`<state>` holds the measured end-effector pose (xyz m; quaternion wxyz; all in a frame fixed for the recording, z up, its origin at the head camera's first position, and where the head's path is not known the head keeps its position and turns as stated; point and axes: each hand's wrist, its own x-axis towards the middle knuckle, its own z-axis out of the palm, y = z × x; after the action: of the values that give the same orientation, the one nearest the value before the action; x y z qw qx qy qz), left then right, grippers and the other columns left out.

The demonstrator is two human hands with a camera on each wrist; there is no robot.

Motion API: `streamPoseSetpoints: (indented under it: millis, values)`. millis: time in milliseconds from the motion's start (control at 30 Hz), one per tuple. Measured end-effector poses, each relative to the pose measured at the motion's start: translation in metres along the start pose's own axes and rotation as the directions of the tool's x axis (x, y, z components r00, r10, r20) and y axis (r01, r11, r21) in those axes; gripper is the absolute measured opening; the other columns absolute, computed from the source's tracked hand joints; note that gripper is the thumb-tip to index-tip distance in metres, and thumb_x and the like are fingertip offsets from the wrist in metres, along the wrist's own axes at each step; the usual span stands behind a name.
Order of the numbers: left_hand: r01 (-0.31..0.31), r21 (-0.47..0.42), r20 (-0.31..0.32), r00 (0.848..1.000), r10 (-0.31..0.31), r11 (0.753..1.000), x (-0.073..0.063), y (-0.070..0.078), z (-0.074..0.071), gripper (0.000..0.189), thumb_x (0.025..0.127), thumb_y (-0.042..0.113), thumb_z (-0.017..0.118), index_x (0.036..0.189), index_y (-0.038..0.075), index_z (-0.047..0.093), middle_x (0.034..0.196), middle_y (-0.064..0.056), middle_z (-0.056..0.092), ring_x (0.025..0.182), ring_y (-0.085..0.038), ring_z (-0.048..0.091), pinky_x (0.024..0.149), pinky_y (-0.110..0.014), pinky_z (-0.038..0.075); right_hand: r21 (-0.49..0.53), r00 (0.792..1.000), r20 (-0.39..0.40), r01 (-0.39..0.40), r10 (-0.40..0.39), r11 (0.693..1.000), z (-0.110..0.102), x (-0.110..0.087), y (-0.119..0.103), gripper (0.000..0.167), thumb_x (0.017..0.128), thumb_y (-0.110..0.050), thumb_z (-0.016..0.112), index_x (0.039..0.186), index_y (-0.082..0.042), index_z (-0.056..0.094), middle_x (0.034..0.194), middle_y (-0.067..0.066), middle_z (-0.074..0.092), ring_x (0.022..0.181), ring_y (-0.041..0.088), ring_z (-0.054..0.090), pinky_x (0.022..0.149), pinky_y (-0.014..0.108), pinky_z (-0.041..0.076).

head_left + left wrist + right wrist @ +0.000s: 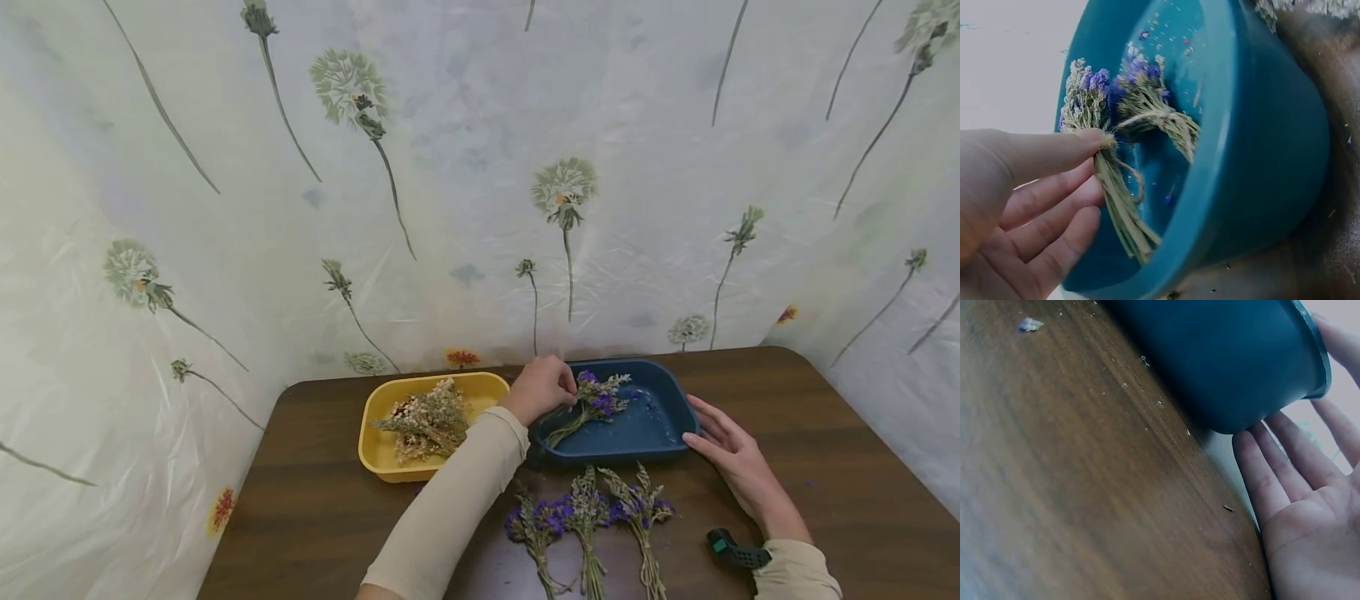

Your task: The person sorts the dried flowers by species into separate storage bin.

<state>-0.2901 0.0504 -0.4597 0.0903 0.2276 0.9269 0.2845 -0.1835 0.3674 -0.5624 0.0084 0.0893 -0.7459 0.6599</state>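
Note:
My left hand [542,390] is over the left part of a blue tray [648,429]. In the left wrist view, its thumb and fingers pinch a twine-tied bunch of dried purple flowers [1088,100] at the tie. A second tied bunch [1147,100] lies beside it inside the tray, among loose petals and crumbs. At the tray's right end, my right hand [731,454] touches the outer wall and rim with extended fingers. Three similar purple bunches, a left one [534,525], a middle one [587,517] and a right one [641,510], lie on the table before the tray.
Left of the blue tray stands a yellow tray [480,392] holding dried cream-coloured bunches [429,425]. A brown wooden table [315,500] carries everything, with plant crumbs scattered on it. Behind it hangs a dandelion-patterned sheet [465,208]. A black band [738,552] is by my right wrist.

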Motion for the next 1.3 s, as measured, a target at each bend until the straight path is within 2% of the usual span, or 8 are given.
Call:
streamPoseSetpoints:
  millis: [167,300,533,700,833,967,1100,1300]
  values:
    - [0.04,0.114,0.014,0.999,-0.042,0.993,0.005,0.005,0.008,0.009,0.089,0.015,0.082,0.083,0.019,0.077,0.088,0.008,0.073,0.076,-0.009,0.063,0.074,-0.024,0.055,0.015,1.0,-0.001,-0.013,0.013,1.0,0.002,-0.001,0.0,0.064,0.107,-0.009,0.056,0.164,-0.013,0.029,0.15,-0.021,0.045,0.127,-0.019,0.049,0.095,0.004,0.045]
    - [0.055,0.162,0.024,0.998,-0.059,0.985,0.009,0.009,0.012,0.012,0.09,0.014,0.081,0.081,0.02,0.076,0.083,0.009,0.072,0.071,-0.008,0.062,0.068,-0.023,0.054,0.024,1.0,0.006,-0.012,0.012,1.0,0.002,-0.001,0.001,0.064,0.107,-0.008,0.055,0.164,-0.013,0.028,0.151,-0.022,0.045,0.128,-0.019,0.049,0.095,0.005,0.046]
    - [0.066,0.173,0.04,0.996,-0.074,0.983,0.012,0.01,0.019,0.032,0.091,0.008,0.077,0.063,0.018,0.063,0.061,0.007,0.055,0.055,-0.011,0.047,0.054,-0.023,0.04,0.018,1.0,0.005,-0.01,0.01,1.0,0.005,0.0,0.002,0.064,0.107,-0.009,0.055,0.164,-0.012,0.028,0.153,-0.02,0.044,0.127,-0.017,0.05,0.096,0.005,0.046]
    - [0.08,0.159,0.044,0.995,-0.088,0.984,0.015,0.008,0.021,0.041,0.09,0.006,0.076,0.057,0.018,0.054,0.053,0.006,0.043,0.05,-0.012,0.037,0.048,-0.024,0.034,0.021,1.0,0.002,-0.01,0.01,1.0,0.006,0.002,0.002,0.064,0.107,-0.009,0.056,0.164,-0.012,0.028,0.153,-0.018,0.044,0.127,-0.016,0.052,0.096,0.006,0.047]
    - [0.071,0.145,0.039,0.996,-0.078,0.987,0.013,0.008,0.019,0.035,0.091,0.009,0.076,0.062,0.019,0.061,0.059,0.008,0.052,0.053,-0.01,0.045,0.052,-0.023,0.039,0.019,1.0,0.003,-0.005,0.005,1.0,0.006,0.002,0.001,0.064,0.106,-0.009,0.056,0.164,-0.011,0.028,0.153,-0.02,0.045,0.127,-0.017,0.051,0.096,0.005,0.046]
    - [0.052,0.171,0.03,0.998,-0.058,0.984,0.01,0.009,0.014,0.019,0.092,0.017,0.079,0.075,0.021,0.071,0.076,0.01,0.067,0.065,-0.008,0.059,0.063,-0.022,0.049,0.031,1.0,0.004,0.0,0.0,1.0,0.005,0.001,0.0,0.064,0.106,-0.008,0.056,0.164,-0.01,0.028,0.151,-0.021,0.046,0.128,-0.017,0.051,0.096,0.006,0.046]
    - [0.042,0.19,0.006,0.999,-0.044,0.981,0.005,0.01,0.009,0.014,0.092,0.023,0.08,0.08,0.021,0.073,0.082,0.01,0.071,0.068,-0.007,0.06,0.066,-0.022,0.051,0.039,1.0,-0.005,0.0,0.0,0.999,0.004,0.001,0.0,0.064,0.106,-0.008,0.056,0.164,-0.01,0.029,0.149,-0.021,0.048,0.127,-0.016,0.052,0.095,0.006,0.047]
    - [0.0,0.166,-0.037,0.999,0.006,0.986,-0.004,0.008,0.003,0.012,0.094,0.021,0.077,0.082,0.02,0.075,0.083,0.008,0.072,0.073,-0.009,0.06,0.074,-0.023,0.054,0.028,1.0,-0.001,0.02,-0.02,0.999,0.001,0.0,-0.001,0.063,0.106,-0.006,0.056,0.163,-0.009,0.029,0.146,-0.023,0.048,0.127,-0.016,0.051,0.095,0.006,0.047]
